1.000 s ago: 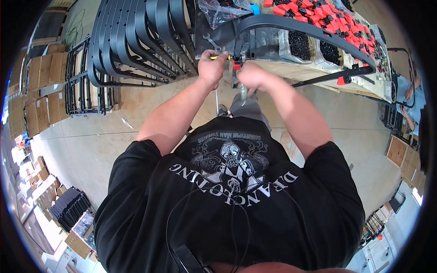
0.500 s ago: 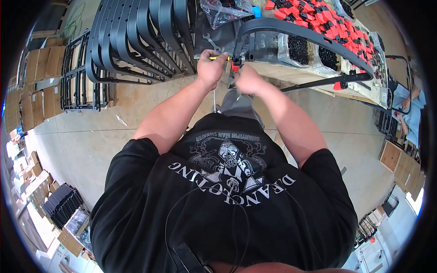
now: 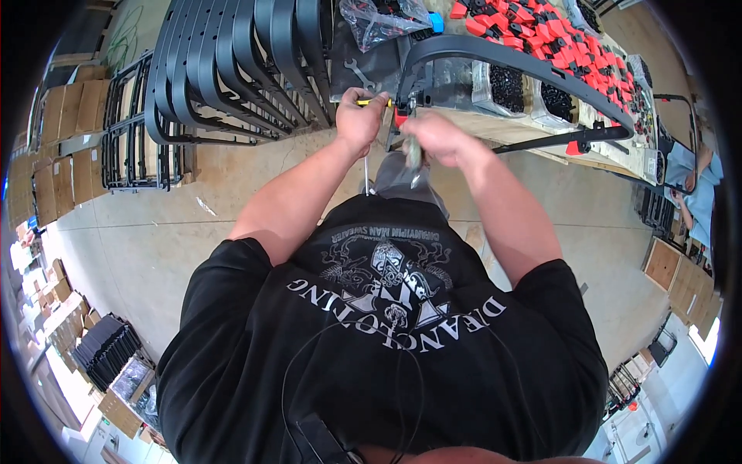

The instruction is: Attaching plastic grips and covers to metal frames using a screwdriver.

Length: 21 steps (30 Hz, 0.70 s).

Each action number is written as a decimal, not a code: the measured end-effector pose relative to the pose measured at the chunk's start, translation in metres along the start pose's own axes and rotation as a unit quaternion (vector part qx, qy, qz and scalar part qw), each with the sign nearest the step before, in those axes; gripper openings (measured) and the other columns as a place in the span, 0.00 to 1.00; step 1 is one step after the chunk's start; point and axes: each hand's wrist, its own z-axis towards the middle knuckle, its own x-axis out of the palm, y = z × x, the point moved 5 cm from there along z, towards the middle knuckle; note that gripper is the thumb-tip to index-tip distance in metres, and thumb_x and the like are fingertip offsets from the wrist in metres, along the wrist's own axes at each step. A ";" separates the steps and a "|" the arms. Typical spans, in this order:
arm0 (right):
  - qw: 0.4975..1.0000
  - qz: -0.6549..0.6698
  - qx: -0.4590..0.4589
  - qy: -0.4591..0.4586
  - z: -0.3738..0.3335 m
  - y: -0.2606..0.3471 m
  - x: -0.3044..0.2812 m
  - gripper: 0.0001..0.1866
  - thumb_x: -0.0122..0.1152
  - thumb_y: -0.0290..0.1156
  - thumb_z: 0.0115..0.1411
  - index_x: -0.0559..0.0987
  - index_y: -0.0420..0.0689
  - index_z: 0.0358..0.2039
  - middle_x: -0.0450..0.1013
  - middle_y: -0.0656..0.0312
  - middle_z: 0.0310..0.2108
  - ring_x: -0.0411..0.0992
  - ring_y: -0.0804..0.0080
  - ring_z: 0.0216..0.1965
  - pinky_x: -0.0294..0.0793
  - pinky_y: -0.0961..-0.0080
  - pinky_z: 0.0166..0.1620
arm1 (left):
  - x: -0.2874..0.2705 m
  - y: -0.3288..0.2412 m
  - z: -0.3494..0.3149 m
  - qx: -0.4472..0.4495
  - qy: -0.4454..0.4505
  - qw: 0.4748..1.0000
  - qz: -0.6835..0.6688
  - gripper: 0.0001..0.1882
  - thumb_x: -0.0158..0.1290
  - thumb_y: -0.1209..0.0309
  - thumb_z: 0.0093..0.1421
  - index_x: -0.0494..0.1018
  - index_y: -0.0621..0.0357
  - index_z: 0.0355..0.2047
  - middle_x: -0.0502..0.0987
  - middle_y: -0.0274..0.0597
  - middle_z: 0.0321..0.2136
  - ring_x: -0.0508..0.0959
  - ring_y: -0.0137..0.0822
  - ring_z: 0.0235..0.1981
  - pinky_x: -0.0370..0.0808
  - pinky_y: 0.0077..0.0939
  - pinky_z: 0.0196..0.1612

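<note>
My left hand [image 3: 358, 120] is closed around a tool with a yellow part [image 3: 365, 102] showing between thumb and fingers, level with a joint at the near end of a black curved metal frame [image 3: 533, 58]. A thin pale rod [image 3: 367, 174] hangs below that hand; whether it belongs to the same tool I cannot tell. My right hand [image 3: 439, 139] grips a long metal tool [image 3: 415, 158], smeared by motion, just below the joint. Between the hands, a red piece [image 3: 400, 116] sits at the joint, partly covered.
Several black frames [image 3: 270, 62] stand stacked at the left. On the bench lie an open-end wrench [image 3: 358, 73], a clear bag [image 3: 379, 23] of parts, red plastic pieces [image 3: 549, 35] and boxes of black hardware [image 3: 506, 85]. Another person's arm [image 3: 684, 209] shows at far right.
My right hand has shifted slightly right, and the metal tool in it now shows more of its length. The left hand stays almost in place at the joint.
</note>
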 end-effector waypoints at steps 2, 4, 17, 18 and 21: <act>0.919 -0.361 -0.118 -0.106 -0.003 0.013 -0.003 0.15 0.49 0.29 0.63 0.80 0.29 0.33 0.78 0.45 0.31 0.80 0.51 0.31 0.80 0.55 0.28 | 0.000 0.002 0.000 -0.022 -0.010 1.000 0.017 0.14 0.66 0.66 0.62 0.71 0.55 0.37 0.70 0.29 0.19 0.63 0.21 0.14 0.55 0.24 0.14; 0.963 -0.248 -0.052 -0.092 -0.003 0.004 -0.004 0.15 0.49 0.29 0.63 0.80 0.29 0.33 0.78 0.45 0.31 0.80 0.51 0.31 0.79 0.56 0.27 | 0.000 0.003 0.000 -0.034 -0.019 0.999 0.029 0.14 0.66 0.66 0.62 0.71 0.55 0.37 0.70 0.29 0.19 0.63 0.21 0.14 0.55 0.24 0.14; 0.996 0.006 0.059 -0.061 -0.012 -0.003 0.005 0.16 0.60 0.31 0.55 0.78 0.30 0.38 0.79 0.37 0.36 0.82 0.44 0.35 0.82 0.57 0.35 | 0.000 -0.004 -0.003 0.023 -0.028 0.999 0.019 0.14 0.67 0.66 0.61 0.72 0.55 0.36 0.70 0.30 0.21 0.65 0.22 0.15 0.57 0.24 0.16; 0.998 -0.014 0.036 -0.041 -0.013 -0.003 0.006 0.15 0.59 0.29 0.56 0.75 0.30 0.39 0.79 0.35 0.38 0.81 0.41 0.42 0.82 0.56 0.42 | 0.000 -0.007 -0.004 0.044 -0.028 0.998 0.022 0.14 0.67 0.66 0.61 0.71 0.55 0.36 0.71 0.30 0.20 0.65 0.22 0.15 0.58 0.25 0.16; 0.925 -0.315 -0.112 -0.180 -0.017 0.010 0.004 0.18 0.59 0.29 0.58 0.73 0.29 0.44 0.78 0.34 0.41 0.80 0.40 0.47 0.80 0.56 0.48 | -0.001 -0.007 -0.008 -0.018 -0.018 0.999 0.025 0.14 0.67 0.66 0.61 0.72 0.56 0.36 0.72 0.31 0.23 0.67 0.23 0.20 0.63 0.24 0.20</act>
